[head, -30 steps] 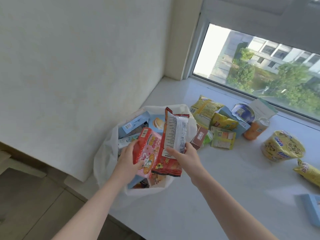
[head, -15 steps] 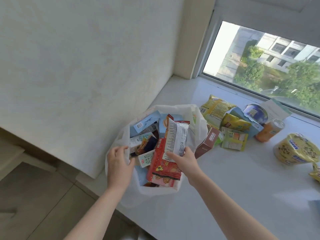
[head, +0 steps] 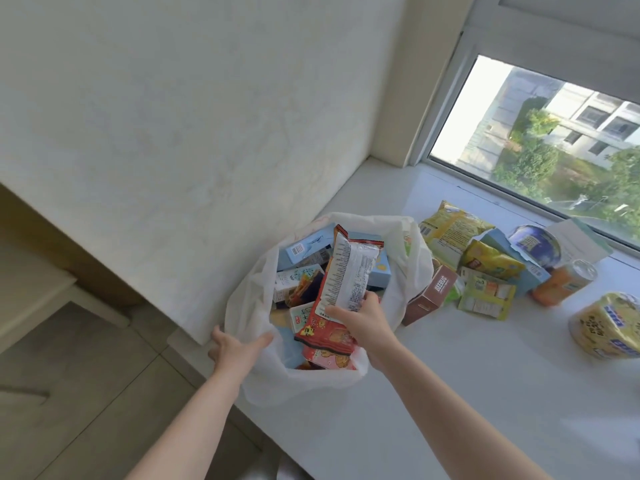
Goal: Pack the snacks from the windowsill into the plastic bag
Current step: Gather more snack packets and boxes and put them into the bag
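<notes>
With the right hand (head: 360,327) I grip the lower half of a red snack packet (head: 343,278), thumb on its printed back. The packet stands nearly upright, its lower end within the mouth of the plastic bag (head: 410,271). The left hand (head: 239,348) pinches the bag's near-left rim, thumb inside and fingers outside, holding the mouth wide.

The bag sits at the left end of the windowsill (head: 450,382), close to its near edge, and is well filled. It holds light blue boxes (head: 304,247) on the far side, small cartons (head: 298,278) on the left and a pink packet (head: 329,360) under the red one.

To do this step well, I judge that I should tip the packet flat and slide it into the gap on the right instead of dropping it on end, since it stands taller than the rim. The left hand should hold the rim taut so the soft wall neither folds in nor lets the bag lean off the sill.

Not yet packed, right of the bag, are:
- a brown box (head: 433,296) against the bag wall
- yellow packets (head: 450,230)
- a blue-lidded tub (head: 535,244)
- an orange can (head: 561,282)
- a yellow noodle cup (head: 609,327) farthest right
</notes>
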